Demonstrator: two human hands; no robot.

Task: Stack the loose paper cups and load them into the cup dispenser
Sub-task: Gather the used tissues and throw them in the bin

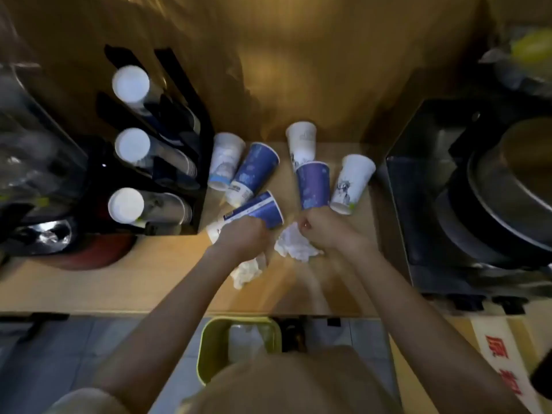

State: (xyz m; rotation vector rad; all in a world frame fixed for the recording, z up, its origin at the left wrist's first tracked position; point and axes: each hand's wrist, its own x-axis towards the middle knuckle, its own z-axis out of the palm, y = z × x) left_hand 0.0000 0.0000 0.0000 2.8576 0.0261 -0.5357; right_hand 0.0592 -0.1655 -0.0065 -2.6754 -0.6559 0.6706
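A: Which step is in hand?

B: The gathering, I judge. The left hand is closed round a blue cup lying on its side on the counter, mouth turned toward the back-right. Nothing is nested yet, as far as I can see.

A: And the right hand?

B: It sits curled at the base of a second blue cup, touching it or just short of it. Motion blur hides the fingers, so I cannot tell whether it grips the cup or is merely closed beside it.

A: Where are the other loose cups?

B: All toward the back edge of the counter. A white cup and a blue one lean together just beside the cup dispenser; a white cup stands nearest the back edge, and another white cup lies right of the second blue one.

A: And the dispenser itself?

B: A black rack at the counter's left end, three rows, each already showing a white cup end toward the camera.

A: What does the next move call for?

B: Probably turning the held cup so its base goes into another cup's mouth. Blue and white look like different kinds, so sorting them may matter. Two crumpled tissues lie by the hands and should stay out of the cups.
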